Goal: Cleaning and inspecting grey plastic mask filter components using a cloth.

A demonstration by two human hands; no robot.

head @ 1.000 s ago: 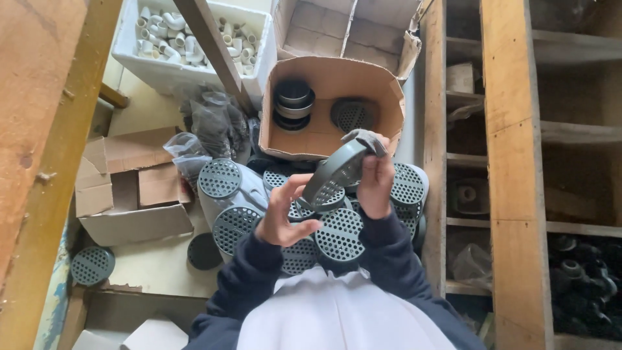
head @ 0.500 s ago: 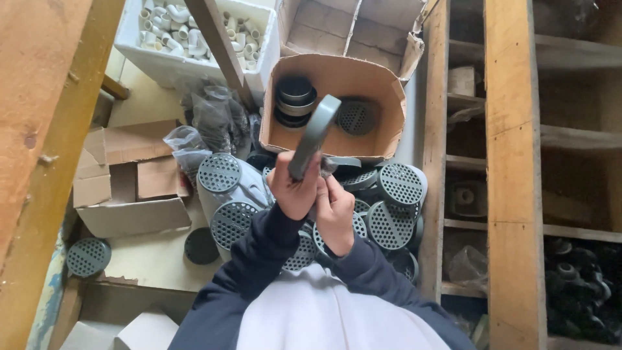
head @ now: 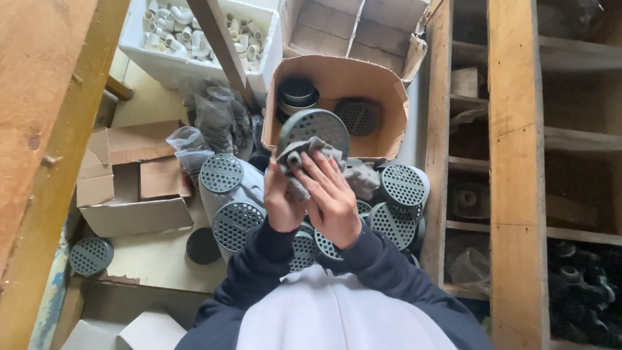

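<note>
- Dark navy long sleeves [head: 389, 266] with ribbed cuffs are worn on both arms.
- A white garment [head: 337, 317] is worn over the chest.
- The hands are left bare, without gloves.

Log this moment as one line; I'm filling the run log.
left hand: holds round perforated grey cover | right hand: presses grey cloth on it | open cardboard box behind

One head-worn view — looking steeply down, close over the person's own hands and lap.
</note>
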